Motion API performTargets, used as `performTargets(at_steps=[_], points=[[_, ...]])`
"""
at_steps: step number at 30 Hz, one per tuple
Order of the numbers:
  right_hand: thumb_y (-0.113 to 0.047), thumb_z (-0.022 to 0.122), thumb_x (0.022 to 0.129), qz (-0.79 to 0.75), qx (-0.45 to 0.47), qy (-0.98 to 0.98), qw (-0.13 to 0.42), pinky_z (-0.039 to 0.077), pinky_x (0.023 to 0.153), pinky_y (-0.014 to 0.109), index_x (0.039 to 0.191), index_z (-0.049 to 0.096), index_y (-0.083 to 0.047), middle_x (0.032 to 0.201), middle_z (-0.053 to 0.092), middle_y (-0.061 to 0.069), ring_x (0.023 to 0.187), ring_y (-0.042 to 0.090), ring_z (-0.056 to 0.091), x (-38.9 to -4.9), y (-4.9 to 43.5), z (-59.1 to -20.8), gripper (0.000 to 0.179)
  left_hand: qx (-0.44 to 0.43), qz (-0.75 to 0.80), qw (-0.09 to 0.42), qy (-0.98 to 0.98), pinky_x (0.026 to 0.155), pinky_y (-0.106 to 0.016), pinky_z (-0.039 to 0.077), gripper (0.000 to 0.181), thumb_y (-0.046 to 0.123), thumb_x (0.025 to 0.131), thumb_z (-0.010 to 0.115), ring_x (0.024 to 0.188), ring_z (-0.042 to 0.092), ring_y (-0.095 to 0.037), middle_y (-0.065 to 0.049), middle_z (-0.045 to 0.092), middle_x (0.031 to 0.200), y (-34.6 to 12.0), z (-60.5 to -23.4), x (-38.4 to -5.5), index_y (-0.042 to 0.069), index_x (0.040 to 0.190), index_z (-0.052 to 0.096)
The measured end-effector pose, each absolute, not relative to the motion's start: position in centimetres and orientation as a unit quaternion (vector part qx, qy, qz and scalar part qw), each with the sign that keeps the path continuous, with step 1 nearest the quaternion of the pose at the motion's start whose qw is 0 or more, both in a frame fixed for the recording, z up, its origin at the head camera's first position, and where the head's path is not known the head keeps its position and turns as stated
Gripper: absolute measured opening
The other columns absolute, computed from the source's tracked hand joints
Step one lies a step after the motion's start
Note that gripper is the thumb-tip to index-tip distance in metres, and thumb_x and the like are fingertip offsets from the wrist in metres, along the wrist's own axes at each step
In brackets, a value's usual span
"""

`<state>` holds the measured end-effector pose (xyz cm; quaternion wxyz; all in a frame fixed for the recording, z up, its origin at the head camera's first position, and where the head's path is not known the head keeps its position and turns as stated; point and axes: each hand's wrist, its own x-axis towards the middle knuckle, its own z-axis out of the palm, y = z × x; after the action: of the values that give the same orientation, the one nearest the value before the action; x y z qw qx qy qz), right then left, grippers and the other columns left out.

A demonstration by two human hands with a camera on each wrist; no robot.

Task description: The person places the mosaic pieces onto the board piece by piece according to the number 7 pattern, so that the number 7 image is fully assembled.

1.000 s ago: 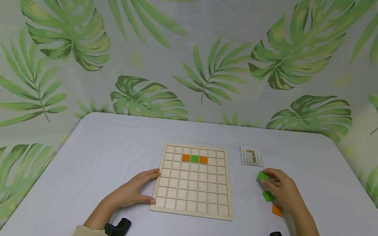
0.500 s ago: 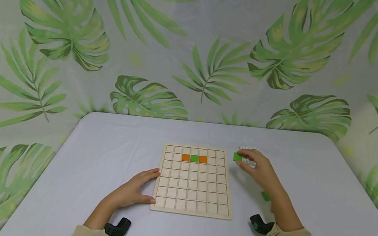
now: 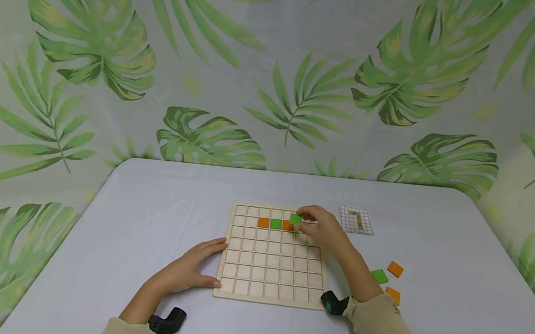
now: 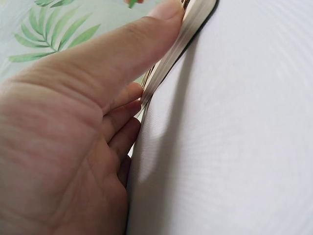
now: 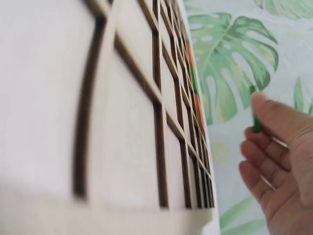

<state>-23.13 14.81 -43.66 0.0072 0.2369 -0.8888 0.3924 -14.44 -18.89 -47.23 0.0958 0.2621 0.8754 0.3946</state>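
A wooden grid board (image 3: pixel 272 262) lies on the white table in the head view. In its second row from the top sit an orange tile (image 3: pixel 264 222), a green tile (image 3: pixel 276 224) and a second orange tile (image 3: pixel 286 225), side by side. My right hand (image 3: pixel 322 228) pinches another green tile (image 3: pixel 295 219) between thumb and fingers, just above the board near the second orange one. In the right wrist view this held tile (image 5: pixel 256 112) appears edge-on, apart from the board. My left hand (image 3: pixel 195 268) rests along the board's left edge, thumb and fingertips touching the rim, fingers fairly straight.
On the table right of the board lie a loose green tile (image 3: pixel 380 276), an orange tile (image 3: pixel 395 269) and another orange tile (image 3: pixel 393 296). A small pattern card (image 3: pixel 357 220) with a printed grid lies at the back right. A leaf-print cloth (image 3: pixel 299 99) hangs behind the table.
My right hand has carried the green tile leftward from the loose tiles, past the pattern card, to over the board. The left hand stays at the board's edge.
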Motion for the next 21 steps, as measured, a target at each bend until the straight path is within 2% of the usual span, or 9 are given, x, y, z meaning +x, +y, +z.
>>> performTargets(at_steps=[5,10,15,21], points=[[-0.020,0.068,0.080,0.390,0.241,-0.888,-0.040,0.045,0.081,0.033,0.109,0.060,-0.005,0.105,0.058,0.003,0.095,0.019,0.053,-23.3,14.2,-44.9,0.033,0.260,0.395,0.096,0.876,0.102,-0.052,0.017,0.084,0.040,0.069,0.073,0.131,0.018,-0.032,-0.008,0.026,0.144,-18.8,-47.1,-14.4,0.005,0.136,0.037],[-0.021,0.070,0.078,0.383,0.240,-0.889,-0.067,0.044,0.086,0.031,0.105,0.062,-0.008,0.104,0.056,0.000,0.099,0.017,0.053,-23.1,13.9,-45.4,0.032,0.259,0.394,0.096,0.877,0.102,-0.052,0.017,0.084,0.040,0.069,0.073,0.131,0.018,-0.032,-0.008,0.026,0.144,-18.8,-47.2,-14.5,0.005,0.136,0.037],[-0.021,0.072,0.076,0.380,0.250,-0.888,-0.071,0.043,0.087,0.031,0.102,0.063,-0.009,0.103,0.054,-0.001,0.098,0.016,0.052,-23.0,13.9,-45.7,0.030,0.259,0.394,0.096,0.876,0.102,-0.052,0.017,0.084,0.041,0.069,0.073,0.131,0.018,-0.032,-0.007,0.026,0.145,-18.8,-47.3,-14.5,0.006,0.136,0.037],[-0.025,0.071,0.076,0.367,0.270,-0.887,-0.067,0.042,0.085,0.034,0.105,0.063,-0.010,0.103,0.053,-0.002,0.096,0.016,0.050,-23.0,14.1,-45.8,0.033,0.268,0.404,0.091,0.870,0.102,-0.051,0.018,0.082,0.037,0.069,0.074,0.131,0.019,-0.031,-0.008,0.027,0.144,-18.8,-47.3,-14.5,0.005,0.135,0.038]])
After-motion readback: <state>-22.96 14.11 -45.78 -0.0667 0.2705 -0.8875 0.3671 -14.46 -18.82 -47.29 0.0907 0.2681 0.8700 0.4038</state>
